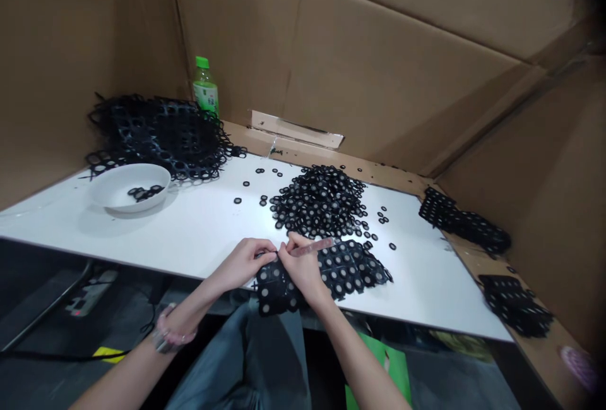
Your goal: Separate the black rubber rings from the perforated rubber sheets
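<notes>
My left hand (pixel 242 263) is closed, thumb and fingers pinched on the upper left corner of a black sheet (pixel 271 290) studded with round grey-centred discs. My right hand (pixel 303 270) is closed around a slim flat pinkish tool (pixel 318 246); its tip, close to the left fingertips, is hidden. The sheet overhangs the front edge of the white board. To its right, partly behind my right hand, lie more black disc sheets (pixel 353 269). Just beyond my hands is a big heap of loose black rings with grey centres (pixel 322 201).
A white bowl (pixel 106 189) with several rings stands left on the white board (pixel 203 220). Behind it are tangled black perforated scraps (pixel 156 132) and a green-capped bottle (pixel 206 91). Stacked black sheets (pixel 466 223) lie right. Cardboard walls (pixel 369 69) enclose the board.
</notes>
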Tool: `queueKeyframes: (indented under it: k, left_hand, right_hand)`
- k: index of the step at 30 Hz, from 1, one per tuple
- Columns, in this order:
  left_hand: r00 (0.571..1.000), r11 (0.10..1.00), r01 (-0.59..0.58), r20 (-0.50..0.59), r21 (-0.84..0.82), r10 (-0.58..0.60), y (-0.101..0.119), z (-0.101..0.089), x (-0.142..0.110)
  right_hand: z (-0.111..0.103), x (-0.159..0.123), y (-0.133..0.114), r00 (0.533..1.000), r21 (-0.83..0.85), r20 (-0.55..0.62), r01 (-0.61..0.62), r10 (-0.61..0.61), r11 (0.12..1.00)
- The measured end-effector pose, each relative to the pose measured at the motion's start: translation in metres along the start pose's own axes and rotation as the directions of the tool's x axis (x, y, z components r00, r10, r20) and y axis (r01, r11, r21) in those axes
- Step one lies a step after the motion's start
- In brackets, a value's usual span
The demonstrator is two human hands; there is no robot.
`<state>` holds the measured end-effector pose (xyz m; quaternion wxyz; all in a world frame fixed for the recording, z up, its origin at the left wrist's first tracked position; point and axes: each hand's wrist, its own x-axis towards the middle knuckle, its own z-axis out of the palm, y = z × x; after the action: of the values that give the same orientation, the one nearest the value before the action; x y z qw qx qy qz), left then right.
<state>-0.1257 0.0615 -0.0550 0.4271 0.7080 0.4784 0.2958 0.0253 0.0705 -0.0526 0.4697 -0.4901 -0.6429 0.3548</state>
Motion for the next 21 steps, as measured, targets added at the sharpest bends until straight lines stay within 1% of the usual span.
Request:
queueKeyframes:
  k: [3,5,7,9,10,11,12,15,18,21]
  left_hand:
    - [1.0,0.999,-0.011,-0.006,-0.045,0.011,0.001,-0.001,0.001]
    - [1.0,0.996,0.008,-0.004,-0.087,-0.009,0.002,-0.003,0.001]
    - [0.996,0.983,0.086,0.045,-0.165,-0.08,0.004,-0.008,-0.002]
    - [0.978,0.953,0.19,0.129,-0.235,-0.163,0.007,-0.011,-0.007]
    - [0.969,0.942,0.224,0.161,-0.249,-0.188,0.009,-0.012,-0.01]
    - [0.966,0.941,0.233,0.171,-0.246,-0.195,0.01,-0.011,-0.013]
    - [0.971,0.949,0.218,0.153,-0.229,-0.186,0.012,-0.01,-0.016]
    - [0.992,0.98,0.127,0.02,-0.152,-0.126,0.014,-0.002,-0.018]
    - [0.994,0.994,0.07,-0.074,-0.081,-0.076,0.012,0.001,-0.011]
    - [0.989,0.996,0.052,-0.143,0.077,-0.04,0.007,-0.003,-0.003]
  right_hand:
    - [0.001,0.0,0.001,1.0,0.013,-0.008,0.0,0.0,1.0]
    - [-0.001,0.003,0.003,0.999,0.054,-0.035,-0.026,0.028,0.998]
    - [-0.003,0.006,0.005,0.995,0.116,-0.069,-0.067,0.076,0.991]
    - [-0.004,0.009,0.007,0.987,0.179,-0.099,-0.105,0.124,0.978]
    - [-0.005,0.009,0.008,0.984,0.205,-0.11,-0.117,0.141,0.972]
    - [-0.005,0.01,0.009,0.981,0.227,-0.119,-0.124,0.154,0.966]
    - [-0.005,0.01,0.009,0.979,0.246,-0.123,-0.129,0.163,0.961]
    - [-0.007,0.013,0.01,0.974,0.288,-0.138,-0.132,0.178,0.948]
    - [-0.009,0.016,0.008,0.967,0.309,-0.179,-0.117,0.179,0.944]
    - [-0.009,0.016,0.004,0.962,0.303,-0.216,-0.098,0.168,0.948]
